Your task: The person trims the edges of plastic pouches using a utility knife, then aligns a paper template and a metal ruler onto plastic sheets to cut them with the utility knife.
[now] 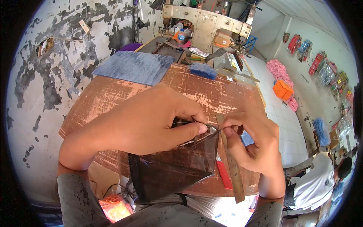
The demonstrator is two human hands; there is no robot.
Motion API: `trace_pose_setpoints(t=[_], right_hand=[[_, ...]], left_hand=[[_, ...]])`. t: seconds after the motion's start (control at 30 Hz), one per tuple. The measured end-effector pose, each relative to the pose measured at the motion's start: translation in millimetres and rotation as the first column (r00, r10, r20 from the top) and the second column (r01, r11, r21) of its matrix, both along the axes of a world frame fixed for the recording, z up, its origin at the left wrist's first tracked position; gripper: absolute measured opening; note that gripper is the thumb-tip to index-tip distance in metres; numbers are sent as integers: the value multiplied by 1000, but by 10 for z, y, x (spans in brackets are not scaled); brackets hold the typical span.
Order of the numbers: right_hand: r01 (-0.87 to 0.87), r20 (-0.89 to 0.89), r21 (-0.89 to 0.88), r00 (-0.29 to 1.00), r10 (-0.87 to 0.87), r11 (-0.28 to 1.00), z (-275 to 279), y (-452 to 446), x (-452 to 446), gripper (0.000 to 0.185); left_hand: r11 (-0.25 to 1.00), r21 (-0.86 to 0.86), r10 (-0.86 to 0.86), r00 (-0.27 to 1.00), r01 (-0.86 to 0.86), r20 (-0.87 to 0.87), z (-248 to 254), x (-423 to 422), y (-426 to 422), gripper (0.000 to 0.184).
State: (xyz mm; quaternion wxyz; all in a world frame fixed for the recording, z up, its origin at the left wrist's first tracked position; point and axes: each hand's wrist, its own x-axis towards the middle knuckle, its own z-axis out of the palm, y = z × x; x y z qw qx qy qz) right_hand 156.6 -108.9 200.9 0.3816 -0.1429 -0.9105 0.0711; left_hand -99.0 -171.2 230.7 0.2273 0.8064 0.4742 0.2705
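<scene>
A dark see-through plastic pouch (181, 170) with black edging hangs below my hands, over the near side of the table. My left hand (151, 121) pinches its upper edge between thumb and fingers. At the pouch's upper right corner, the fingertips of my right hand (251, 140) are closed on the edge; any small part between them is hidden. Under my right hand lies a long metal ruler (233, 170), pointing toward me. Beside the ruler is a red-handled tool (224, 174), partly covered by the pouch.
A blue-grey sheet (134, 67) and a small blue stack (203, 70) lie on the worn brown table (189, 90). A large metal press (204, 24) stands behind. Orange (283, 89) and pink bundles are on the floor at right. A person in white (315, 181) sits lower right.
</scene>
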Motion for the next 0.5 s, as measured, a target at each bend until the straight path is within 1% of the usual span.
trace_pose_setpoints(t=[0.07,0.1,0.17,0.27,0.37,0.43,0.5], right_hand=[[8,8,5,1000,-8,1000,-5,-7,4,22],[13,14,11,1000,-14,1000,-7,-11,3,21],[20,20,14,1000,-20,1000,7,-26,-6,21],[33,33,42,999,-34,999,16,-30,-7,20],[36,32,95,999,-39,995,-6,-9,-14,20],[33,25,123,999,-36,992,-14,8,-20,20],[33,40,214,998,-43,976,-11,23,-25,22]], left_hand=[[997,64,-43,999,42,22,-28,3,16,17],[997,64,-46,999,44,23,-44,-1,28,17],[989,134,-58,998,60,-25,-67,-11,52,16],[995,87,-49,998,52,-40,-23,7,56,15],[991,111,-68,998,69,-10,-61,12,72,15],[993,100,-56,998,58,-26,-41,27,66,15],[995,88,-43,998,47,-42,-39,37,64,15]])
